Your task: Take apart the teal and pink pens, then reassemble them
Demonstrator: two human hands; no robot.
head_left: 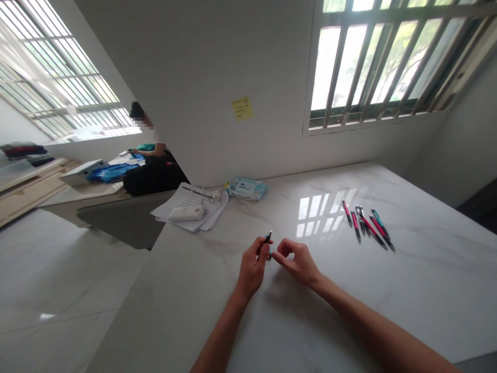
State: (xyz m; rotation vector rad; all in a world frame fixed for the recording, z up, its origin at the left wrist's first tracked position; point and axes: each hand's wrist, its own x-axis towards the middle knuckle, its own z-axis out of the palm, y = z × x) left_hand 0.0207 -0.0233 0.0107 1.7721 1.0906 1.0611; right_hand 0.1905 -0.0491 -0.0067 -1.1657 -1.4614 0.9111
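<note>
My left hand [251, 267] is closed around a pen with a black and silver end [268, 237] sticking up between thumb and fingers. Small teal and silver parts [269, 255] show just below the thumb; whether they belong to the same pen I cannot tell. My right hand [298, 261] is close by on the right, its thumb and bent fingers apart with nothing visible between them. One of its fingertips is beside the teal part, touching or nearly so. Further right, several pens [357, 227] lie loosely grouped on the table, mostly red with dark grips, one of them a teal pen [379, 221].
The white marble-look table [423, 290] meets the wall behind. Papers [182, 199] with a white power strip [187, 213] lie at the left edge beside a wipes pack [247, 189]. A yellow note [243, 108] is on the wall. Another person [151, 155] sits far left.
</note>
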